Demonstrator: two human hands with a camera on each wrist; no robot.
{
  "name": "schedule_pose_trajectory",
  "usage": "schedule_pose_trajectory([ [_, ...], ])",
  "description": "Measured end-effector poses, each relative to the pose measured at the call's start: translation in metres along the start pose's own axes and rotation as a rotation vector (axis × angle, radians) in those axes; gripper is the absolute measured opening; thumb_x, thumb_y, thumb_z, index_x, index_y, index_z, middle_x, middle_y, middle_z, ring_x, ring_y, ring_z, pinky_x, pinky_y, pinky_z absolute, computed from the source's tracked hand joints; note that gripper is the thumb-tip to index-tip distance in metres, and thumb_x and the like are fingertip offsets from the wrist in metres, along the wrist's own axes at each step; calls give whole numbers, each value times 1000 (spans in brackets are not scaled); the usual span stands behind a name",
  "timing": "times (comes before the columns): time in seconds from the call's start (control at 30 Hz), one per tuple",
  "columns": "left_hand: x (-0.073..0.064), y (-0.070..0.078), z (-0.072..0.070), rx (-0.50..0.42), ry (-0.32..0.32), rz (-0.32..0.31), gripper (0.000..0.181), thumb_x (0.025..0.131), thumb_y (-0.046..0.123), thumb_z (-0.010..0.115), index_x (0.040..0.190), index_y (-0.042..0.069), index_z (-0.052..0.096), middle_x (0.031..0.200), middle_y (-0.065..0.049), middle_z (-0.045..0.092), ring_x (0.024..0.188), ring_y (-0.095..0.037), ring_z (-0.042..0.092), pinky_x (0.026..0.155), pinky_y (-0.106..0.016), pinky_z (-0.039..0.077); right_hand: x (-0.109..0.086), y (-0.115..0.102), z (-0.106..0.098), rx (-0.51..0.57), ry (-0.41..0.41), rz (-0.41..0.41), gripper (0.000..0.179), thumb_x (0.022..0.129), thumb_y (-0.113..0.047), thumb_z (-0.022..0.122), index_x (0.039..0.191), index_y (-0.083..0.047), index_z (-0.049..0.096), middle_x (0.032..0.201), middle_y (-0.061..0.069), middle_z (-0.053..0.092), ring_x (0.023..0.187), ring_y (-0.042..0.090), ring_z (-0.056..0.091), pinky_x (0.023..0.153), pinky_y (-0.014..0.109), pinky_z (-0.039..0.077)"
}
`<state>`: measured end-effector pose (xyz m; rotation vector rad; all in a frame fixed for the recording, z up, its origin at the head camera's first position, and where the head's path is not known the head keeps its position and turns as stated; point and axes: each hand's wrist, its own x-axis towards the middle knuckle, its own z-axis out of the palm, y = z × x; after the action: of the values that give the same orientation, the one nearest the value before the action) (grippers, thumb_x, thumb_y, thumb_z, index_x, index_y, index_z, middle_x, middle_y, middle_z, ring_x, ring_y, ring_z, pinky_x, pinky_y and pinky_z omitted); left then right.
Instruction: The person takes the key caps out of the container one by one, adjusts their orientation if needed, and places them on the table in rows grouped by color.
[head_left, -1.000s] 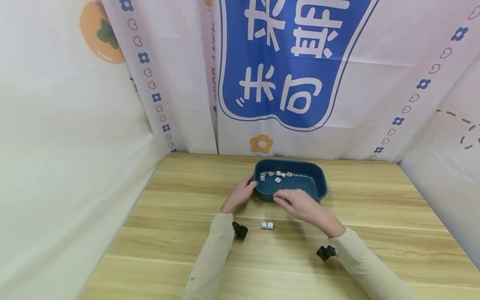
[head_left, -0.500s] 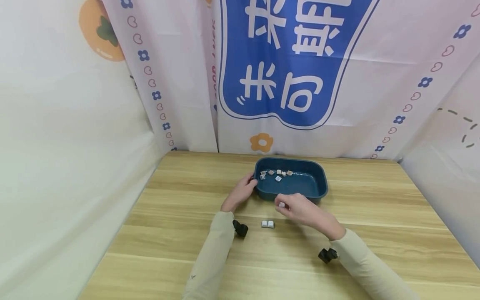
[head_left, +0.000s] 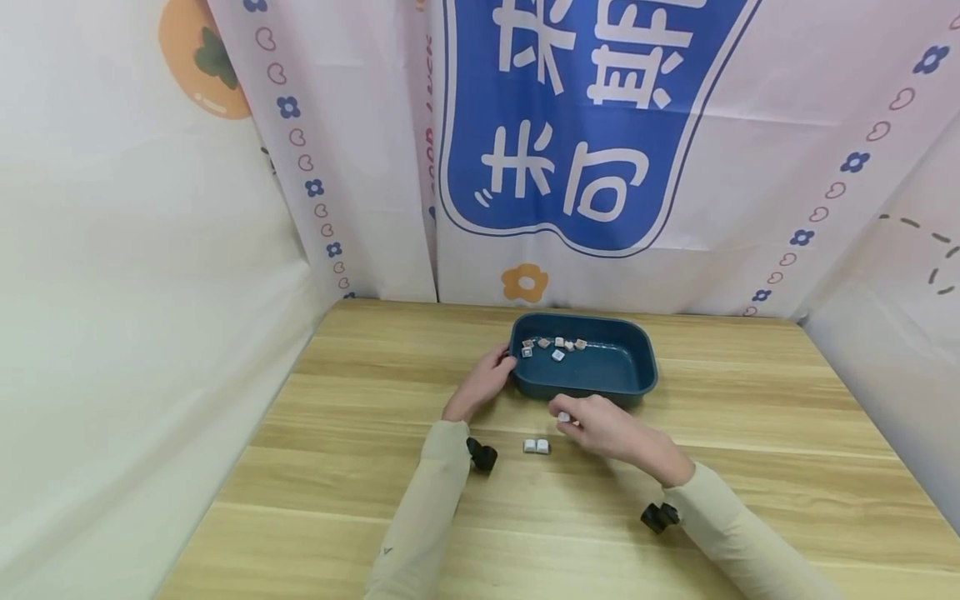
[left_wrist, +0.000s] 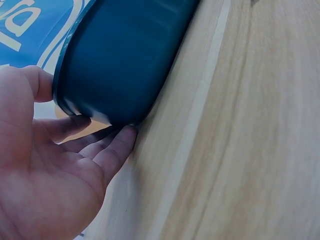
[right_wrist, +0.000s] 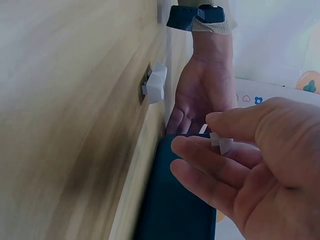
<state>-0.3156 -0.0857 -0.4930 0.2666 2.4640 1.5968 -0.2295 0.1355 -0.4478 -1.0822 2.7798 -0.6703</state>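
My left hand (head_left: 483, 385) grips the left end of a dark teal plastic bin (head_left: 592, 385). In the left wrist view its thumb is at the rim and its fingers touch the outer wall low down. My right hand (head_left: 603, 425) is in front of the bin's near wall. Between its thumb and fingers it pinches a small white keycap (right_wrist: 222, 143), partly hidden by the fingers. Two white keycaps (head_left: 536, 447) stand side by side on the table, to the left of and nearer than my right hand. Several more small keycaps (head_left: 558, 355) lie in the bin's left half.
The wood-grain table (head_left: 360, 500) ends at a printed curtain (head_left: 375, 167) close behind the bin. White cloth (head_left: 135, 333) hangs along the left side. Black camera mounts (head_left: 482, 456) sit on both wrists.
My right hand has drawn back from over the bin's near rim to just in front of it, and the white keycap in its fingers now shows. The left hand stays at the bin.
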Motion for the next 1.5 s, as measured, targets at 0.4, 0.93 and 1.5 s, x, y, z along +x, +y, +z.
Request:
schedule_pose_trajectory([
  [0.4,1,-3,0,0,6,-9,51,96,32,38,145,17,33,146,-3,37,133,-19,33,108,-42,29,-5,-1,10,-7,-11,-38,7,87,-12,63,93,-13,62,82,-7,63,68,3,53,61,20,48],
  [0.93,3,-3,2,-13,9,-41,51,96,35,39,144,21,34,145,-2,39,132,-20,35,108,-43,30,-9,4,27,-48,24,-40,10,85,-16,66,94,-19,67,88,-9,53,71,4,48,63,19,45],
  [1.5,3,-2,1,8,19,-41,51,95,35,39,144,21,34,145,-3,38,133,-20,34,109,-43,29,-5,-1,30,-26,5,-33,9,82,-14,69,89,-14,64,87,-2,55,72,8,50,63,20,46],
])
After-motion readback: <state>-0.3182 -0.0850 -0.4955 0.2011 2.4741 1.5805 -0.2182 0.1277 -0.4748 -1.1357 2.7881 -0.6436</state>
